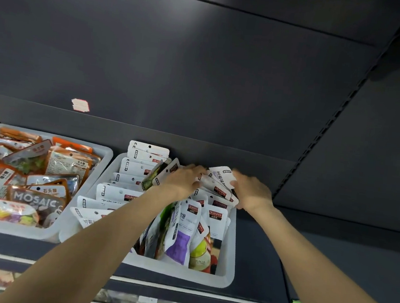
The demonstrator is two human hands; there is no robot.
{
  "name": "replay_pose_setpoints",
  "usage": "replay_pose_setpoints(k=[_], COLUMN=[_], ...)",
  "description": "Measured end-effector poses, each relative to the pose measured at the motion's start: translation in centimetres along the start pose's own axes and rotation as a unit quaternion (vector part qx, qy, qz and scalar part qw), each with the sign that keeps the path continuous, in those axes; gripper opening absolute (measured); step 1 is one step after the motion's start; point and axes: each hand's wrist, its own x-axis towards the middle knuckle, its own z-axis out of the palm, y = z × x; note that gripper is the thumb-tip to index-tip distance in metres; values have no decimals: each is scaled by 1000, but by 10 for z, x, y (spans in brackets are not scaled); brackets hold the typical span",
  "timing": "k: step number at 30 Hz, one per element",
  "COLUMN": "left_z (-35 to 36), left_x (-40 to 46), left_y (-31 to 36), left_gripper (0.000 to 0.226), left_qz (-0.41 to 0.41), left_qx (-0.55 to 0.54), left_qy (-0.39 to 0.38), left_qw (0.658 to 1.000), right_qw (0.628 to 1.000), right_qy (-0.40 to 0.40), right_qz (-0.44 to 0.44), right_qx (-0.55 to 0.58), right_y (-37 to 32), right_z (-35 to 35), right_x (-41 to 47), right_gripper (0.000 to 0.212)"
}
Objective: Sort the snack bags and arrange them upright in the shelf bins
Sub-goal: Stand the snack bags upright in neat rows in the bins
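Note:
A white plastic bin (226, 275) in the middle of the shelf holds several white snack bags. The bags (130, 168) on its left side stand in a row; a purple-labelled bag (181, 238) and others lean at the front right. My left hand (183, 180) reaches into the back of the bin and rests among the bags there. My right hand (251, 190) grips a small stack of white bags (218, 181) at the bin's back right corner. Both hands meet at this stack.
A second white bin (13, 229) at the left is heaped with orange snack bags, one marked MOSAIC. The dark shelf surface (258, 268) continues to the right of the middle bin. A dark back panel (201, 77) rises behind, with a slotted upright (323, 139) at the right.

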Motion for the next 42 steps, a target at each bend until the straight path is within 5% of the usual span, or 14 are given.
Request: replay_pose_setpoints(k=[4,8,12,17,24,32,36,39,42], left_z=[2,2,1,-6,-34,-38,-39,-40,-38], left_x=[-2,-4,0,7,1,-8,-5,-1,-5], left_y=[-4,-10,-4,-6,-26,-24,-20,-17,-16], left_gripper=[28,26,24,23,18,26,26,29,38], left_qz=[18,26,10,-39,-128,-34,-17,-35,-30], left_qx=[58,140,118,108,-70,-75,-55,-70,-76], left_qy=[18,51,21,50,188,127,173,204,136], left_qw=[998,989,993,992,971,988,983,976,987], right_qw=[990,996,982,984,971,962,957,957,960], right_qy=[67,41,15,33,5,-4,2,-9,4], right_qz=[-40,-76,-24,-12,-16,12,19,12,3], right_qx=[-119,-33,187,177,237,272,291,291,280], right_y=[-6,-14,-14,-6,1,-2,2,3,0], right_z=[-10,2,18,26,25,36,34,38,40], right_x=[2,15,25,22,15,10,11,11,7], right_gripper=[10,9,30,22,34,51,46,67,80])
